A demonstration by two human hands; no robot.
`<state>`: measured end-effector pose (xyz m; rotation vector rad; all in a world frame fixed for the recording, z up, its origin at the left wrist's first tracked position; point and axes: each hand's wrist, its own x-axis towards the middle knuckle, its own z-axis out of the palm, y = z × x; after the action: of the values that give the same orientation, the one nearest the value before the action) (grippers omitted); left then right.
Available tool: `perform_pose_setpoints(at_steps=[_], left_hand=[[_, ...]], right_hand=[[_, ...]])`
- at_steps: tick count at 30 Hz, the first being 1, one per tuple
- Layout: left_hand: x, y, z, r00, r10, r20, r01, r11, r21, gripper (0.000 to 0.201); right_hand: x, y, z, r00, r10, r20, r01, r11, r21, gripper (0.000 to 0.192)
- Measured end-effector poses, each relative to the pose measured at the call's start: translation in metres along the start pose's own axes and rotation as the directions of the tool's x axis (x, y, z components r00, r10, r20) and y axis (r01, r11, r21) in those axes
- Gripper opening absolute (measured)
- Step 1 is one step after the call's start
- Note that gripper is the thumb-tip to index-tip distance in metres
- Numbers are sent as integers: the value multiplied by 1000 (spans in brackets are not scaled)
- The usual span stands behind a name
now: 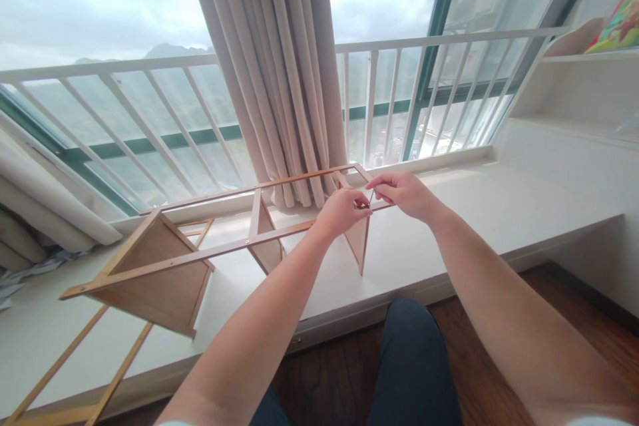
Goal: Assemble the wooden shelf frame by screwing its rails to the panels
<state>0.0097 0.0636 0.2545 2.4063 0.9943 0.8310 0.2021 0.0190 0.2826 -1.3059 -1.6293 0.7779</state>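
Note:
A wooden shelf rack [219, 253] lies on its side, with long rails and several slanted shelf panels. My left hand [342, 210] is closed at the near rail towards its right end, thumb and fingers pinched together over it. Just to the right, my right hand [399, 193] pinches a thin metal rod [371, 197], which stands nearly upright between the two hands. The rod's lower end meets the rail by my left fingertips; whether a screw sits there is hidden. Small dark screw heads show along the near rail.
The rack rests on a white window ledge [539, 173]. Behind it are a beige curtain [294, 66] and a white railing [150, 66] before the windows. More wooden bars [64, 359] extend at lower left. White shelving [589, 90] stands at right; dark wood flooring [329, 379] lies below.

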Motion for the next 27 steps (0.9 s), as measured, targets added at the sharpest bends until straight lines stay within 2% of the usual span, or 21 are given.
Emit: perform_pose_setpoints(at_steps=[10,19,27], left_hand=[[-1,2,-2,1000,0,7,0,1000,16,14],[0,-1,0,1000,27,-5,-27,1000,14,13],[0,-1,0,1000,16,-9,-16,1000,20,14]], right_hand=[[0,-3,-12,997,-63,51,69,989,-128,25],[0,-10,-21,990,-92,110,119,956,-268,20],[3,-8,-19,978,-186,95,208,906,-368,24]])
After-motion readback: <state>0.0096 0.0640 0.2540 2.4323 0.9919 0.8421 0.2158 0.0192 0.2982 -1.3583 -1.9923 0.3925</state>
